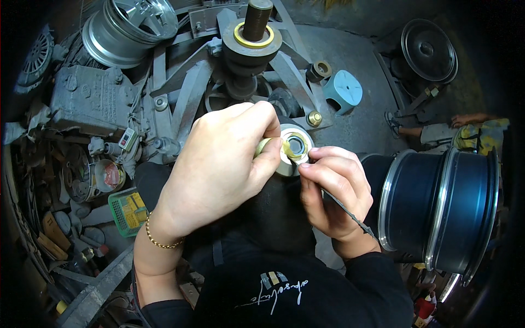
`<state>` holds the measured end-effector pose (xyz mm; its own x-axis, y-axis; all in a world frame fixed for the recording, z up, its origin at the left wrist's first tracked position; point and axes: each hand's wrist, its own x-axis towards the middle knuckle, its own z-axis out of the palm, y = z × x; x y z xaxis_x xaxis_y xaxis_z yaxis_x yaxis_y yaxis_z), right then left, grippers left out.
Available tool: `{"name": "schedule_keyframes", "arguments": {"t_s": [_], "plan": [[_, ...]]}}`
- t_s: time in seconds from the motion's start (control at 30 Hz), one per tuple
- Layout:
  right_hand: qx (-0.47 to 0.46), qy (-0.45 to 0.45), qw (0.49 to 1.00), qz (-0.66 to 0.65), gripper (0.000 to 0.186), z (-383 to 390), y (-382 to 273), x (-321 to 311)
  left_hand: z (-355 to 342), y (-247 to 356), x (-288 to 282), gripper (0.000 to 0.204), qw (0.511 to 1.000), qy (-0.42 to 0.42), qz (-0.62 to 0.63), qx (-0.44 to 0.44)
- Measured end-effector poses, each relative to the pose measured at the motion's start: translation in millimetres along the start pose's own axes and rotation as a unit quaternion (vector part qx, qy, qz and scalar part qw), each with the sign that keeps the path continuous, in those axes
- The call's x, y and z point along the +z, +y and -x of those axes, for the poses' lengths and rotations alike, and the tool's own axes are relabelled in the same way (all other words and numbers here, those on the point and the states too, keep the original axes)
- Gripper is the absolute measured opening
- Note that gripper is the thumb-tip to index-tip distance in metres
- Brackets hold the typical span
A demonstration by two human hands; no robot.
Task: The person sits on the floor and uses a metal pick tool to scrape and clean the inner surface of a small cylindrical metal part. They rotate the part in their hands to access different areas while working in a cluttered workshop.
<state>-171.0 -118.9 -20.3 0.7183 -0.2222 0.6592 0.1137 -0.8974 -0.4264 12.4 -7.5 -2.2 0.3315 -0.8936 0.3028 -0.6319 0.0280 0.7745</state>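
Observation:
In front of me, between my hands, is a round cream-white piece (289, 168) with a yellowish ring (301, 134) around its dark central hole. My left hand (219, 153) reaches over from the left, thumb and forefinger pinched on a pale yellowish strip (263, 146) at the ring's left side. From the right, my right hand (339, 191) holds a thin dark rod (350, 212) like a pick or stiff wire. Its tip end is at the lower right rim of the round piece, partly hidden by my fingers. A thick black cylinder (276, 208) lies below the piece.
A metal frame with an upright threaded shaft (256, 24) stands ahead. Blue-black wheel rims (415, 202) are at right, a silver wheel (120, 41) at far left. A light-blue stool (343, 90), a green basket (117, 213) and a grey cast housing (90, 98) surround me. Another person's leg (413, 132) shows at right.

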Motion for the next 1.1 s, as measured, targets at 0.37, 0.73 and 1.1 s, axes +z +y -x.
{"name": "schedule_keyframes", "arguments": {"t_s": [0.37,0.73,1.1], "plan": [[0.119,0.059,0.986,-0.103,0.014,-1,10,-18,7,-1,-6,0.008,0.998,-0.021,0.055,-0.016],[0.154,-0.061,0.981,-0.105,0.034,-10,6,1,13,4,-2,0.011,0.995,-0.014,0.098,-0.022],[0.121,-0.089,0.986,-0.076,0.036,-12,12,1,19,7,3,0.013,0.990,0.012,0.133,-0.038]]}}
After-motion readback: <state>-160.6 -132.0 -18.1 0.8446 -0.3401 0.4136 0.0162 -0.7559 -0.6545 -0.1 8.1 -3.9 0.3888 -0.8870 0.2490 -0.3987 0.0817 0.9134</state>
